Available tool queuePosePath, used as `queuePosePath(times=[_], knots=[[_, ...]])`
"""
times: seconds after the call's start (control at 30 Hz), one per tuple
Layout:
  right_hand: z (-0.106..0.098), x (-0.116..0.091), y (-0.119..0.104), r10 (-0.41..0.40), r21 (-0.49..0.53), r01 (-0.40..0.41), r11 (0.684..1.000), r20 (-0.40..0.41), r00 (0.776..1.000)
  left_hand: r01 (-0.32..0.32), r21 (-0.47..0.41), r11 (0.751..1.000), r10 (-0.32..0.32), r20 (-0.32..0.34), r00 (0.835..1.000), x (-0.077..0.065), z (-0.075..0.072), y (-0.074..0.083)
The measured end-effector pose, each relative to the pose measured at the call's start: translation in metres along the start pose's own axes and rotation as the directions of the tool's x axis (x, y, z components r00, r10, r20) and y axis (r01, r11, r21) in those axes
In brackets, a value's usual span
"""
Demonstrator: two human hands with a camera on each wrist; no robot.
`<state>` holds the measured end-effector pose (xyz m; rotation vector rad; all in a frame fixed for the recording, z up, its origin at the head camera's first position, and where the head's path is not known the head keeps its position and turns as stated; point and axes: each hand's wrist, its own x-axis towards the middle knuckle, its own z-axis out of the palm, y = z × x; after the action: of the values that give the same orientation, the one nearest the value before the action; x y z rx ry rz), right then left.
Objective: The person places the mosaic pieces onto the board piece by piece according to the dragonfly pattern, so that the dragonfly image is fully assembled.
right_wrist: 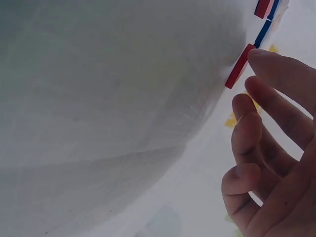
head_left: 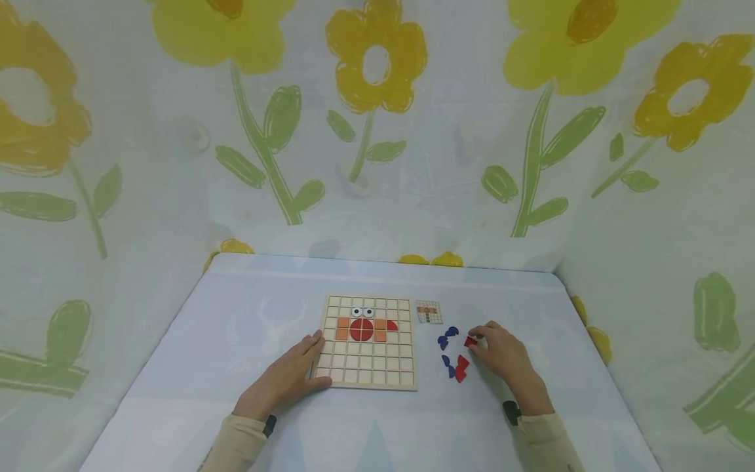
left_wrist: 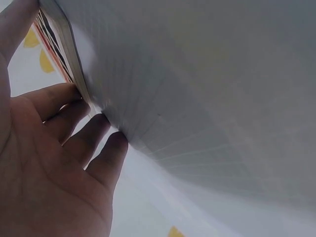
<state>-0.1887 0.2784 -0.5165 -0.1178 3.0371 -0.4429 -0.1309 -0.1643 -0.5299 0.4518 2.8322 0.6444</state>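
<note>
A wooden grid board lies on the table with two eye tiles, orange pieces, a red circle of quarter pieces and one red quarter piece on it. My left hand rests against its left edge, thumb at the near-left corner; the left wrist view shows the fingertips touching the board's side. To the right of the board, my right hand pinches a red piece between thumb and fingertips, low over the table. In the right wrist view the thumb touches that red piece.
Between board and right hand lie several loose blue pieces and red pieces. A small pattern card lies by the board's far-right corner. Flower-printed cloth walls enclose the pale table at the back and sides.
</note>
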Motion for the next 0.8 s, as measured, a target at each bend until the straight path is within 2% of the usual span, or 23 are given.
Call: queuePosePath(times=[0.37,0.8], knots=[[0.0035,0.0042,-0.0037,0.007,-0.024,-0.006,1.0,0.001,1.0,0.005,0.003,1.0,-0.005,-0.007,1.0,0.0003,-0.0006,0.0016],[0.0046,0.0054,-0.0057,-0.039,-0.031,0.04,0.999,0.023,0.999,0.018,0.011,1.0,-0.018,-0.014,1.0,0.0007,0.0031,-0.0011]])
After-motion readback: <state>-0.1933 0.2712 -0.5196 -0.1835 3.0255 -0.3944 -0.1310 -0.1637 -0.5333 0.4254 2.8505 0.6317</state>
